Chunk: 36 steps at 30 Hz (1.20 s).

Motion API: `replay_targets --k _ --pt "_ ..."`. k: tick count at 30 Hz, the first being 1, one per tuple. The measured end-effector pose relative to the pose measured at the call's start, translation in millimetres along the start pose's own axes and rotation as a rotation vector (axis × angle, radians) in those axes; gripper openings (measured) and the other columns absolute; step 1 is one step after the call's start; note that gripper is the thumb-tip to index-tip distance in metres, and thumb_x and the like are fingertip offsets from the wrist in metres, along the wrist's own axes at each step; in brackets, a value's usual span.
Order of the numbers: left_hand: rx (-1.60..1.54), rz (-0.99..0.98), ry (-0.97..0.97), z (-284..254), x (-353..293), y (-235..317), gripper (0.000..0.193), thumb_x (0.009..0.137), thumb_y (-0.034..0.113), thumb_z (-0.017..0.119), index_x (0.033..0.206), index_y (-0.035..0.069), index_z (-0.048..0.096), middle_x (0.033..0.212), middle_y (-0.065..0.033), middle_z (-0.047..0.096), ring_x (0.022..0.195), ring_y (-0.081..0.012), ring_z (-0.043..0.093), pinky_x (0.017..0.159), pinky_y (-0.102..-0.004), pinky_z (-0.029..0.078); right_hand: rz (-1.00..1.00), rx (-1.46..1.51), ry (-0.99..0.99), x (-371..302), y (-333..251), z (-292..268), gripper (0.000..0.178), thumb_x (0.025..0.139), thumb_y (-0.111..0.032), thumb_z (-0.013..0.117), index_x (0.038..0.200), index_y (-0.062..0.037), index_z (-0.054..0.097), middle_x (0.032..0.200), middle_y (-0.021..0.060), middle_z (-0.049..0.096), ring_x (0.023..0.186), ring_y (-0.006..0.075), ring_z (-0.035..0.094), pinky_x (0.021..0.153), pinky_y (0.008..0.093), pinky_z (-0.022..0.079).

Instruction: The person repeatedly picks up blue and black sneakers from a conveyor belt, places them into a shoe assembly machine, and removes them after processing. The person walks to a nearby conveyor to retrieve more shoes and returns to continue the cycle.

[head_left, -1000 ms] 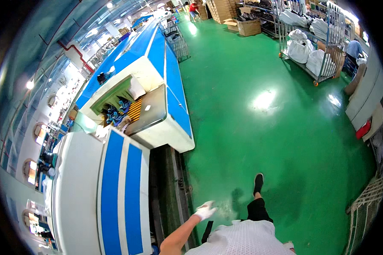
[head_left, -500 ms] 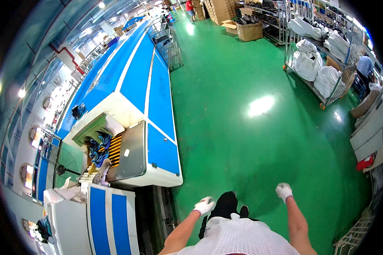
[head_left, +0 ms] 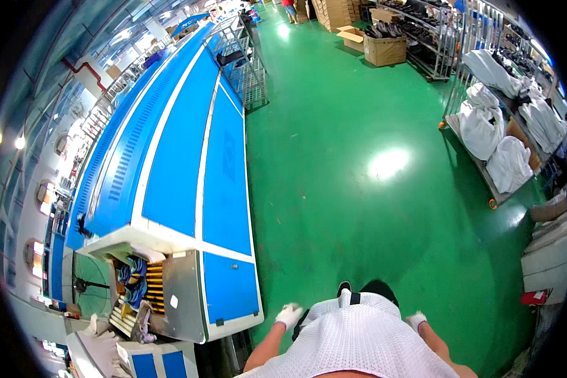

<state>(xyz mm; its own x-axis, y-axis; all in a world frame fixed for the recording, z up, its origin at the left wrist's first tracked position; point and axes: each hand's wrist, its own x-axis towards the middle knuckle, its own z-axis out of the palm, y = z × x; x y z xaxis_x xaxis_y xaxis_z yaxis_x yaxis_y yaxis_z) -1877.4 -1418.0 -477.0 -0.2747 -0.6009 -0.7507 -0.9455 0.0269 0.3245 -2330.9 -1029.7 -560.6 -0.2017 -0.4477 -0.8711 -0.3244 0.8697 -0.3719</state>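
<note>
My left hand (head_left: 289, 316), in a white glove, hangs beside my body above the green floor (head_left: 321, 208). Its fingers are loosely bent and a little apart, with nothing in them. My right hand (head_left: 416, 320), also gloved in white, is at my other side, partly behind the white shirt (head_left: 353, 340); its fingers are hidden. Neither hand touches anything. Nearest to the left hand is a long blue and white machine (head_left: 230, 286). Blue shoe parts (head_left: 134, 280) lie in its open end by yellow and black rollers (head_left: 155, 286).
At right stands a wheeled rack (head_left: 479, 173) with white sacks (head_left: 509, 165). Farther ahead are a cardboard box (head_left: 384, 51) of dark shoes and a shoe rack (head_left: 431, 47). A wire cart (head_left: 253, 75) adjoins the machine. Another person (head_left: 290, 9) is far off.
My view has moved forward along the machine, whose open end is now lower in the picture. My right hand has swung back toward my body. The wheeled rack appears nearer.
</note>
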Motion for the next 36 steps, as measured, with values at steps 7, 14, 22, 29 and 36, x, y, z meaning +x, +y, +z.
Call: replay_targets --k 7,14,22,29,36 --pt "-0.033 0.150 0.110 -171.3 168.2 226.3 0.057 0.097 0.049 0.051 0.140 0.012 0.055 0.139 -0.0164 0.060 0.130 -0.0339 0.057 0.111 -0.0458 0.041 -0.092 -0.180 -0.119 64.8 -118.7 -143.5 0.023 0.091 -0.033 0.053 0.090 -0.0121 0.062 0.083 0.0117 0.064 0.073 0.0277 0.063 0.072 0.0435 0.051" --pt "0.031 0.050 0.035 -254.1 297.5 343.0 0.058 0.095 0.053 0.051 0.138 0.015 0.059 0.143 -0.0187 0.056 0.132 -0.0361 0.054 0.112 -0.0459 0.042 -0.312 -0.895 -0.005 291.3 -170.6 -370.7 0.027 0.088 -0.036 0.063 0.101 -0.0149 0.073 0.101 0.0098 0.071 0.099 0.0258 0.067 0.087 0.0475 0.052" --pt "-0.027 -0.017 -0.006 -316.7 423.3 468.8 0.048 0.099 0.042 0.048 0.135 0.014 0.060 0.134 -0.0177 0.063 0.122 -0.0373 0.061 0.104 -0.0476 0.048 -0.096 0.287 0.686 417.7 -462.7 -764.0 0.046 0.085 -0.029 0.065 0.124 -0.0049 0.069 0.114 0.0154 0.073 0.095 0.0266 0.072 0.086 0.0389 0.057" --pt "-0.112 0.064 -0.144 -395.5 622.9 522.3 0.056 0.098 0.045 0.040 0.138 0.011 0.056 0.139 -0.0251 0.057 0.126 -0.0408 0.057 0.106 -0.0471 0.045 -0.136 0.278 0.616 495.9 -626.2 -914.5 0.045 0.087 -0.035 0.066 0.123 -0.0089 0.070 0.121 0.0158 0.070 0.112 0.0321 0.066 0.100 0.0418 0.051" --pt "0.034 0.051 0.104 -658.7 796.4 736.4 0.061 0.093 0.052 0.050 0.137 0.012 0.056 0.143 -0.0174 0.056 0.129 -0.0372 0.055 0.108 -0.0487 0.044 -0.168 -1.127 -0.122 626.1 -531.1 -915.8 0.034 0.090 -0.045 0.060 0.106 -0.0188 0.074 0.124 0.0118 0.069 0.117 0.0330 0.063 0.091 0.0537 0.052"
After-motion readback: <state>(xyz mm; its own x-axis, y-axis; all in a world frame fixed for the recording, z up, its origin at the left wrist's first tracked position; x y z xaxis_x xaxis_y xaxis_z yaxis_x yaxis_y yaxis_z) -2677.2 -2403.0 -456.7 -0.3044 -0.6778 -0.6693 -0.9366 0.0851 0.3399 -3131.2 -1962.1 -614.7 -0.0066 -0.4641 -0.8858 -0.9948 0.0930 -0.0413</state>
